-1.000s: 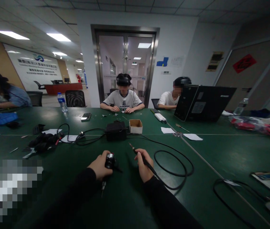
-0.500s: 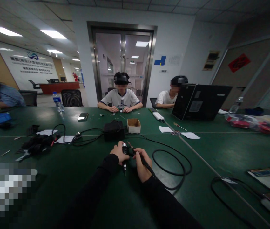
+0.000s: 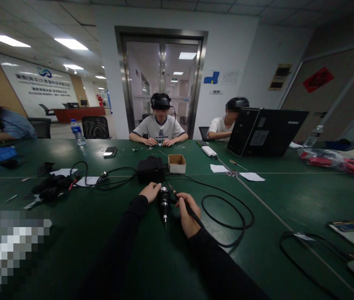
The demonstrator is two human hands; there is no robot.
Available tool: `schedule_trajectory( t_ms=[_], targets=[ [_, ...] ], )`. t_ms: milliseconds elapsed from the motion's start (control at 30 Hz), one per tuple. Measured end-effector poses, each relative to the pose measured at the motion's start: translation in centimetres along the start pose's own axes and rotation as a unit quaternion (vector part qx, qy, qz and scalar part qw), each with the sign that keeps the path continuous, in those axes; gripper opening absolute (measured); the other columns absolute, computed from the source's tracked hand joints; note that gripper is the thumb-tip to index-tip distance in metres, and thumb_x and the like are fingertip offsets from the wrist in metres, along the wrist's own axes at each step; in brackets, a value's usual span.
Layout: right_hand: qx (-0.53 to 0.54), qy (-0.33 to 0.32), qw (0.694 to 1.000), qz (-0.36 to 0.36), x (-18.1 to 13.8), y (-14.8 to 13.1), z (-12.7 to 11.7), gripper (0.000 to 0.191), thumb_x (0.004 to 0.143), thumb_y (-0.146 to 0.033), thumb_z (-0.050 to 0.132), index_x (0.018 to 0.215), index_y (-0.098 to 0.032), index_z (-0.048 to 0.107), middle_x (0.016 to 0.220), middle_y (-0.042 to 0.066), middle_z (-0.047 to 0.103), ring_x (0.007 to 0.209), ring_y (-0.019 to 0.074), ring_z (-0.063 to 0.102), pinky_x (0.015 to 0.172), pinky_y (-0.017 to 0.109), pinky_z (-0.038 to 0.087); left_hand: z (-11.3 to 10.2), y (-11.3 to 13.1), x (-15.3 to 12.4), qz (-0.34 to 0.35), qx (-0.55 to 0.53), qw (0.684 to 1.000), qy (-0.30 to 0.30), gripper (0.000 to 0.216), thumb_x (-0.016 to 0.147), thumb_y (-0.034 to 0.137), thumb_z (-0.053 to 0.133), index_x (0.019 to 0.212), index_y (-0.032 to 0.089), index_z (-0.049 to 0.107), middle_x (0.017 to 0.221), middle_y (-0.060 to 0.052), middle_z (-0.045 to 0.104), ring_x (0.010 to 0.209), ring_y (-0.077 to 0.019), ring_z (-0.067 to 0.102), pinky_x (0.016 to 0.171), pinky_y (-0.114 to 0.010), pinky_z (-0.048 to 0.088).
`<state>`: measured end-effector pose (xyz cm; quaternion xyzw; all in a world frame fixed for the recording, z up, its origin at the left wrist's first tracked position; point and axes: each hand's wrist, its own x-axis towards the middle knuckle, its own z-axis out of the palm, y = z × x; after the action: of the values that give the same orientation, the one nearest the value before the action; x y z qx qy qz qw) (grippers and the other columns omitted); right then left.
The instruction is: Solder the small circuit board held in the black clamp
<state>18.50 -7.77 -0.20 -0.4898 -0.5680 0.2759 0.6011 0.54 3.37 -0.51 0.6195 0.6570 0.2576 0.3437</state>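
A black tool with silver ends and a thin pointed shaft (image 3: 164, 204) lies on the green table, its point towards me. To its left is my left hand (image 3: 150, 192), fingers stretched out and holding nothing; whether a fingertip still touches the tool's silver top I cannot tell. On the other side, my right hand (image 3: 189, 212) grips a corded pen-like tool (image 3: 192, 214) that looks like a soldering iron, its thin tip pointing away and up-left. Just beyond my hands stands a black box (image 3: 150, 169) with cables, next to a small open cardboard box (image 3: 177, 163).
A black cable (image 3: 242, 227) loops right of my right hand. Tangled black gear (image 3: 50, 188) lies left. A phone (image 3: 110, 152), a screwdriver (image 3: 238, 165) and a black computer case (image 3: 266, 132) are farther back. Several people sit around the table, one person (image 3: 160, 129) directly opposite.
My left hand has let go of the black and silver tool and moved slightly left, leaving it on the table. My right hand has barely moved.
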Motion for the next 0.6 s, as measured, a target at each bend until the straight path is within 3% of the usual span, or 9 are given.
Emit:
schedule_trajectory(
  t_ms=[100, 233, 400, 600],
  targets=[
    [-0.001, -0.001, 1.0, -0.002, 0.0, 0.1, 0.0, 0.023, 0.091, -0.036, 0.051, 0.097, -0.02, 0.067, 0.072, -0.001, 0.063, 0.062, 0.0155, 0.058, 0.059, 0.025, 0.045, 1.0, 0.0, 1.0, 0.032, 0.004, 0.999, 0.02, 0.051, 0.091, 0.052, 0.04, 0.118, 0.014, 0.06, 0.125, -0.018, 0.065, 0.121, -0.0289, 0.058, 0.104, -0.037, 0.041],
    [0.0, -0.006, 1.0, -0.007, 0.1, 0.2, 0.1, 0.024, 0.092, -0.036, 0.05, 0.095, -0.02, 0.068, 0.072, 0.0, 0.063, 0.062, 0.0155, 0.058, 0.058, 0.025, 0.045, 1.7, 0.2, 1.3, 0.054, 0.009, 0.998, 0.019, 0.036, 0.088, 0.049, 0.048, 0.103, 0.023, 0.067, 0.125, -0.01, 0.068, 0.128, -0.0304, 0.052, 0.108, -0.04, 0.037],
    [-0.004, -0.016, 1.0, -0.01, 0.1, 0.1, 0.1, 0.025, 0.091, -0.035, 0.05, 0.092, -0.021, 0.07, 0.072, 0.001, 0.063, 0.062, 0.0157, 0.059, 0.058, 0.025, 0.044, 1.8, -0.6, 1.0, 0.069, -0.008, 0.997, 0.027, 0.03, 0.092, 0.04, 0.042, 0.101, 0.025, 0.066, 0.12, -0.006, 0.069, 0.119, -0.0266, 0.058, 0.107, -0.038, 0.038],
    [-0.009, -0.033, 0.999, -0.017, -0.1, 0.1, 0.2, 0.025, 0.092, -0.034, 0.05, 0.095, -0.021, 0.071, 0.074, 0.001, 0.066, 0.063, 0.0156, 0.06, 0.059, 0.024, 0.045, 2.6, -1.9, 1.1, 0.097, -0.134, 0.985, 0.056, 0.024, 0.09, 0.033, 0.049, 0.11, 0.021, 0.056, 0.1, -0.005, 0.072, 0.096, -0.0195, 0.067, 0.096, -0.032, 0.047]
  ],
)
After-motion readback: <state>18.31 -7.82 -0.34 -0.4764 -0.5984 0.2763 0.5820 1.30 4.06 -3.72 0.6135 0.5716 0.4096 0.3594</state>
